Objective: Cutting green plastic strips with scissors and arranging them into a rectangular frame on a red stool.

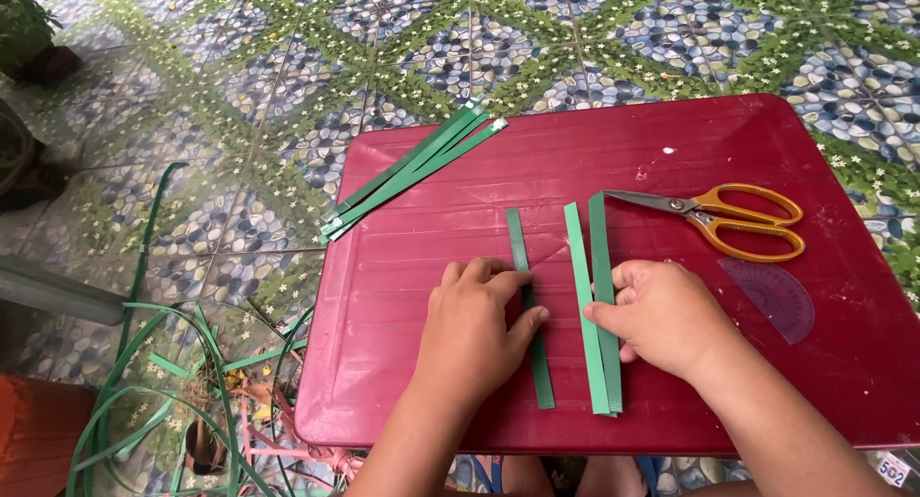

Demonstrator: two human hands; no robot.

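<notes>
My left hand presses down on a single dark green plastic strip that lies lengthwise on the dark red table. Just to the right, my right hand pinches a pair of green strips lying side by side, thumb and fingers closed on their middle. All three strips run from near the table's front edge toward its centre, roughly parallel.
A bundle of green strips lies diagonally over the table's far left corner. Orange-handled scissors and a clear protractor sit at the right. Loose coils of green strapping lie on the patterned tile floor at the left.
</notes>
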